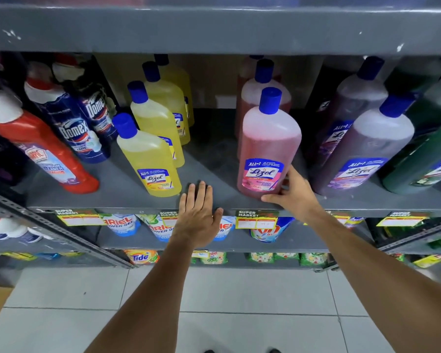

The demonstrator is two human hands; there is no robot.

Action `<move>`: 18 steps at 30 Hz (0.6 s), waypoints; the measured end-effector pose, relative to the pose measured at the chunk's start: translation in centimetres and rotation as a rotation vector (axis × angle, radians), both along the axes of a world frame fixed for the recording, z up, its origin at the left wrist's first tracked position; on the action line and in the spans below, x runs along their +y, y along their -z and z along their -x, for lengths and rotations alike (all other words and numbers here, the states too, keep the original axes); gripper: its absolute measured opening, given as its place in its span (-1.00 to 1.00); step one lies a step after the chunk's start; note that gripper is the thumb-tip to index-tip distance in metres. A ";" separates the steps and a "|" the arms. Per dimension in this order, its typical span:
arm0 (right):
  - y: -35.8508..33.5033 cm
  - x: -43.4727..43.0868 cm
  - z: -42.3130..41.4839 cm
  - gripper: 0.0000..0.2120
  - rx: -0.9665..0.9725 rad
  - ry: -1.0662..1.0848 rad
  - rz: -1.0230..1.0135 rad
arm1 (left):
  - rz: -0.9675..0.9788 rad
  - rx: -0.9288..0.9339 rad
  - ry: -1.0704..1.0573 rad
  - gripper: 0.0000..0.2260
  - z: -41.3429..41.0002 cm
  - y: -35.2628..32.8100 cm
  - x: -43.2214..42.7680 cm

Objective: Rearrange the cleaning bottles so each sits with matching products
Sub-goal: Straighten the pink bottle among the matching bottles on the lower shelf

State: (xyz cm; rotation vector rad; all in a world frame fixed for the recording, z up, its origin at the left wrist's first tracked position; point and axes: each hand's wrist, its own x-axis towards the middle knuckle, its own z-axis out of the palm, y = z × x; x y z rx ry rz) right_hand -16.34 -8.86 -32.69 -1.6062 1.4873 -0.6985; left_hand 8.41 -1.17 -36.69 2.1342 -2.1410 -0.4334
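Note:
A pink Lizol bottle (267, 143) with a blue cap stands upright at the front of the grey shelf (209, 159), ahead of two more pink ones. My right hand (294, 192) grips its lower right side, thumb under its base edge. My left hand (197, 212) lies flat, fingers apart, on the shelf's front edge between the pink bottle and the front yellow Lizol bottle (148, 154). Several yellow bottles line up behind that one. Purple Lizol bottles (364, 146) stand to the right.
Blue Domex bottles (73, 126) and a red Harpic bottle (41, 149) stand at the left, dark green bottles (425, 159) at the far right. Another shelf (214, 29) hangs close above. Ariel pouches (120, 222) and price tags (256, 220) sit below.

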 end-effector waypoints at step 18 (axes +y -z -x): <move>0.1 -0.4 0.1 -0.34 -0.019 -0.006 -0.018 | 0.001 -0.020 -0.001 -0.39 0.0 0.4 -0.1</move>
